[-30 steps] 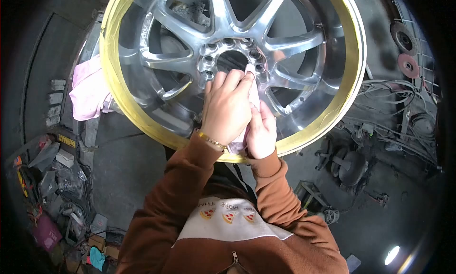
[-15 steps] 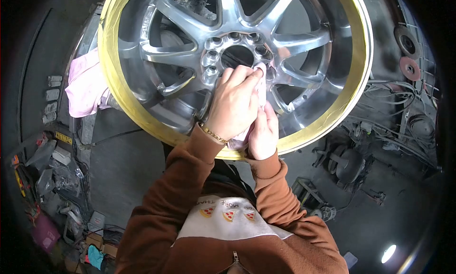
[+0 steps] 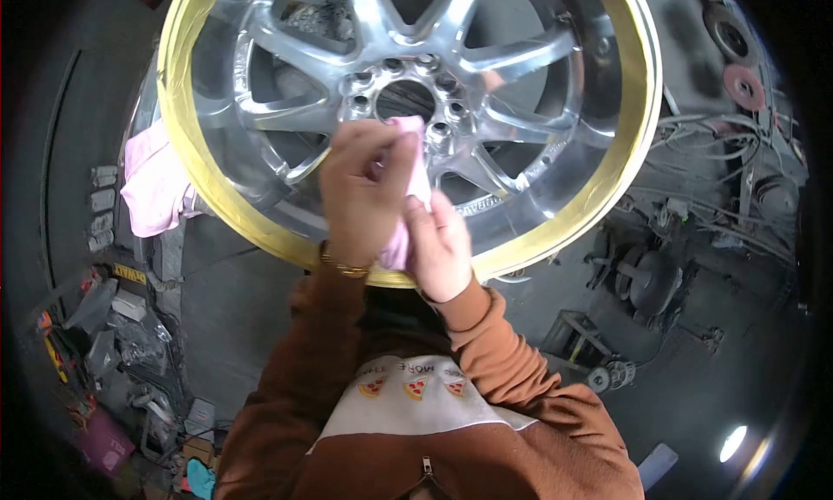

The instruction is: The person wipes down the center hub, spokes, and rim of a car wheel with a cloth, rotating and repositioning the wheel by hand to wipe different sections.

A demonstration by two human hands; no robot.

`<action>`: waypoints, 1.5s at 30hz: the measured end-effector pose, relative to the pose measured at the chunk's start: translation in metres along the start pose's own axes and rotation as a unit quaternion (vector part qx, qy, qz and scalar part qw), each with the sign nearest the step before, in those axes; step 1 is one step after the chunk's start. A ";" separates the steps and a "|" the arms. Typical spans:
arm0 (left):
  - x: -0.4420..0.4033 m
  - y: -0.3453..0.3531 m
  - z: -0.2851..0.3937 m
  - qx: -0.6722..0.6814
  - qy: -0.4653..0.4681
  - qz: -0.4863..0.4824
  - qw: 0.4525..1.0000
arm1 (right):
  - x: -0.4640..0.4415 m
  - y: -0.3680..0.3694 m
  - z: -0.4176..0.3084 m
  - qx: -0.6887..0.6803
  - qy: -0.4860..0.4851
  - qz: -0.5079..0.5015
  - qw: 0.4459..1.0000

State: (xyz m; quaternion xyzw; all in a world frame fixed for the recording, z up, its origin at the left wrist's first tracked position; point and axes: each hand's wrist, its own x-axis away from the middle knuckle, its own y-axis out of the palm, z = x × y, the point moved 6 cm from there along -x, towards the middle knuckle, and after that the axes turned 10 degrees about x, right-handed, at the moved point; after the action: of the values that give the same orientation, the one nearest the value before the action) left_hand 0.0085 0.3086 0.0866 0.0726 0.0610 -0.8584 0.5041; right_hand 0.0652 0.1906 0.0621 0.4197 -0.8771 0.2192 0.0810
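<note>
A dark grey workshop floor (image 3: 234, 326) lay beneath everything, cluttered at both sides. Above it, the pink polishing cloth (image 3: 418, 166) was bunched lengthwise between two bare hands, its upper end over the lower edge of the centre bore (image 3: 406, 103) of a polished multi-spoke alloy wheel (image 3: 521, 58). The left hand (image 3: 357, 192) had its fingers curled in, gripping the cloth's upper part; a gold-coloured bracelet (image 3: 344, 264) circled that wrist. The right hand (image 3: 441, 247), just beside it and lower, grasped the cloth's lower part between thumb and bent fingers. Lug holes ringed the bore, and yellow masking tape (image 3: 580, 227) covered the wheel's outer rim. A second pink cloth (image 3: 156, 186) hung beside the rim on the left.

Farther out, clear plastic bags (image 3: 139, 344) and a yellow DEWALT label (image 3: 130, 274) showed at the left. At the right were a dark round disc (image 3: 729, 33), a pink disc (image 3: 744, 88) just below it, and tangled cables (image 3: 707, 137). The person wore a brown sweatshirt (image 3: 382, 461) with pizza-slice pictures on its white panel.
</note>
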 end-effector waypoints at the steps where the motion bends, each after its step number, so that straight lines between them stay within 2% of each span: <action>1: 0.001 -0.006 -0.014 0.129 -0.106 -0.007 0.986 | 0.002 0.003 -0.002 0.036 0.000 -0.009 0.999; 2: 0.003 -0.010 -0.026 0.249 -0.209 -0.012 0.945 | 0.007 0.000 -0.008 0.076 0.034 -0.030 0.996; 3: 0.002 -0.020 -0.021 0.238 -0.206 -0.019 0.949 | 0.012 -0.002 -0.008 0.062 0.032 -0.027 0.997; 5: 0.007 -0.019 -0.007 0.450 -0.330 -0.102 0.823 | 0.016 -0.005 -0.014 -0.046 -0.002 -0.010 0.999; 7: 0.010 -0.024 0.007 0.441 -0.333 -0.126 0.824 | 0.018 -0.012 -0.011 -0.109 0.000 -0.030 0.994; 9: 0.020 -0.020 0.011 0.449 -0.327 -0.224 0.801 | 0.016 -0.018 -0.008 -0.219 0.001 -0.038 0.975; 10: 0.024 -0.017 0.019 0.426 -0.323 -0.246 0.808 | 0.014 -0.021 -0.015 -0.288 -0.043 -0.016 0.956; 11: 0.030 -0.021 0.016 0.360 -0.340 -0.245 0.833 | 0.013 -0.030 -0.019 -0.297 -0.048 -0.012 0.954; 13: 0.033 -0.021 0.031 0.196 -0.323 -0.273 0.885 | 0.016 -0.027 -0.023 -0.287 0.011 -0.172 0.942; 14: 0.032 -0.022 0.037 0.199 -0.302 -0.252 0.898 | 0.018 -0.023 -0.025 -0.313 -0.008 -0.216 0.925; 15: 0.032 -0.023 0.040 0.202 -0.282 -0.231 0.909 | 0.020 -0.030 -0.021 -0.232 -0.031 -0.207 0.950; 17: 0.038 -0.030 0.039 0.207 -0.330 -0.216 0.896 | 0.024 -0.043 -0.025 -0.245 -0.073 -0.165 0.953; 18: 0.043 -0.028 0.040 0.256 -0.330 -0.224 0.881 | 0.025 -0.042 -0.020 -0.275 -0.062 -0.141 0.949; 19: 0.048 -0.025 0.040 0.305 -0.330 -0.229 0.864 | 0.024 -0.045 -0.022 -0.195 -0.145 -0.102 0.965; 20: 0.050 -0.021 0.043 0.344 -0.289 -0.215 0.867 | 0.025 -0.042 -0.022 -0.233 -0.153 -0.092 0.956; 21: 0.052 -0.017 0.044 0.391 -0.246 -0.246 0.852 | 0.025 -0.037 -0.023 -0.269 -0.165 -0.081 0.945; 23: 0.052 -0.008 0.047 0.355 -0.165 -0.167 0.905 | 0.022 -0.016 -0.006 -0.362 -0.071 -0.112 0.923; 24: 0.051 -0.006 0.041 0.305 -0.168 -0.150 0.925 | 0.017 -0.006 -0.003 -0.369 -0.069 -0.090 0.922; 25: 0.048 0.004 0.044 0.253 -0.116 -0.130 0.952 | 0.010 0.002 0.002 -0.377 -0.068 -0.068 0.921; 27: 0.041 0.008 0.031 0.190 -0.177 -0.087 0.962 | 0.004 0.012 0.008 -0.391 -0.072 -0.058 0.916; 29: 0.023 0.015 0.028 0.092 -0.141 -0.084 0.982 | -0.004 0.020 0.016 -0.356 -0.102 -0.022 0.929; 31: 0.002 0.024 0.024 -0.038 -0.016 -0.130 0.991 | -0.003 0.027 0.018 -0.340 -0.085 -0.034 0.936; 32: -0.005 0.030 0.034 -0.228 0.093 -0.171 0.954 | -0.004 0.030 0.019 -0.322 -0.068 -0.047 0.943; 33: -0.006 0.041 0.045 -0.299 0.172 -0.198 0.918 | -0.008 0.032 0.020 -0.323 -0.070 -0.046 0.943; 35: -0.014 0.053 0.043 -0.368 0.242 -0.244 0.864 | -0.016 0.031 0.022 -0.310 -0.082 -0.012 0.947; 36: -0.020 0.055 0.042 -0.368 0.242 -0.244 0.864 | -0.017 0.022 0.013 -0.324 -0.091 -0.014 0.942; 37: -0.022 0.061 0.042 -0.422 0.290 -0.256 0.820 | -0.018 0.015 0.006 -0.323 -0.091 -0.015 0.942; 38: -0.022 0.066 0.042 -0.474 0.336 -0.266 0.769 | -0.019 0.014 0.005 -0.338 -0.042 -0.034 0.940; 39: -0.020 0.068 0.039 -0.493 0.351 -0.268 0.749 | -0.021 0.016 0.006 -0.351 0.006 -0.052 0.935; 40: -0.021 0.067 0.035 -0.498 0.350 -0.268 0.747 | -0.030 0.020 0.014 -0.317 -0.033 -0.016 0.948; 41: -0.020 0.066 0.030 -0.502 0.348 -0.267 0.746 | -0.031 0.023 0.018 -0.317 -0.032 -0.017 0.948; 43: -0.021 0.060 0.021 -0.444 0.313 -0.251 0.801 | -0.030 0.026 0.023 -0.333 -0.015 -0.024 0.942; 45: -0.022 0.053 0.017 -0.340 0.217 -0.258 0.878 | -0.027 0.028 0.029 -0.335 -0.009 -0.037 0.942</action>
State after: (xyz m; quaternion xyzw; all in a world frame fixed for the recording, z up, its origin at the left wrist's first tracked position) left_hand 0.0642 0.2994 0.1054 0.0625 0.4737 -0.8471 0.2328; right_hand 0.0625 0.2117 0.0184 0.4023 -0.8845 -0.0937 0.2169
